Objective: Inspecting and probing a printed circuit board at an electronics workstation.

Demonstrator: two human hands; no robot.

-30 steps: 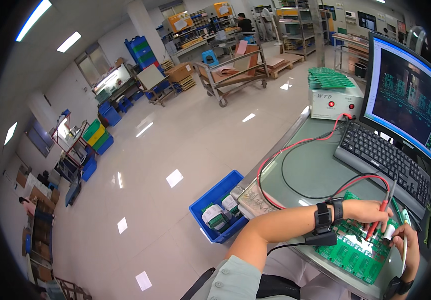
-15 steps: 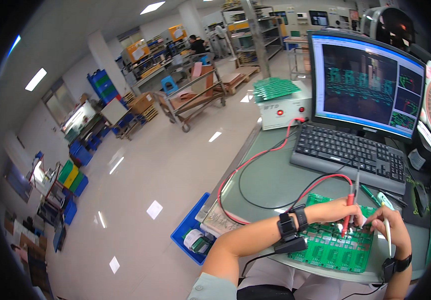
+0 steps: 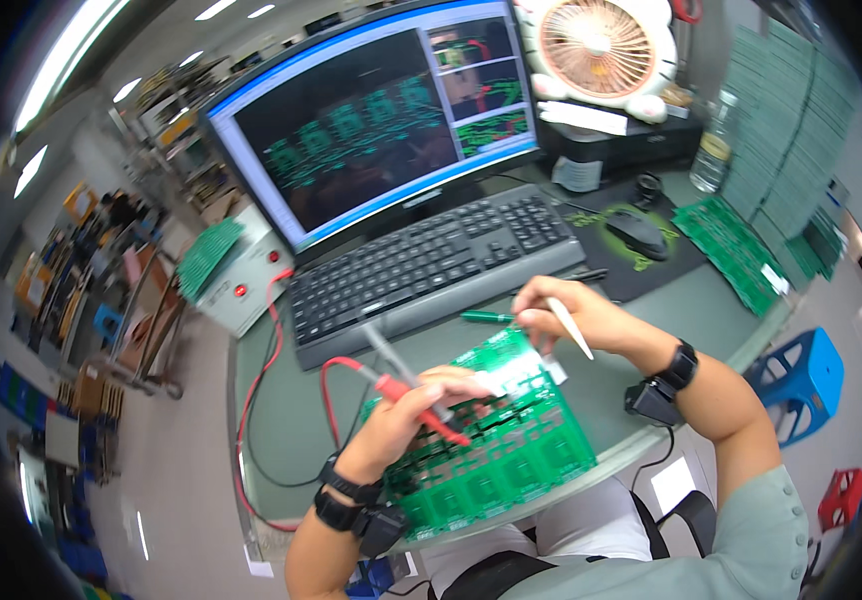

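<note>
left hand [image 3: 406, 420] is curled shut around a red test probe [image 3: 421, 405], tip angled down onto the green circuit board panel [image 3: 496, 440]; fingers rest on the board's upper middle. the probe's red lead [image 3: 281, 400] loops off left across the desk [image 3: 281, 450] to a white tester box [image 3: 241, 290]. right hand [image 3: 576, 315] pinches a white pen-like tool [image 3: 571, 328] between thumb and fingers, tool pointing down-right, fingertips just at the board's far right corner. a green pen [image 3: 486, 318] lies just beside that hand.

board lies flat at the desk's near edge, in front of the keyboard [image 3: 431, 270], its near corner close to the rim. open desk shows left of the board and right of it toward the rim. mouse [image 3: 636, 232] on its pad and another green board [image 3: 736, 250] sit well apart at right; monitor [image 3: 381, 120] behind the keyboard.
</note>
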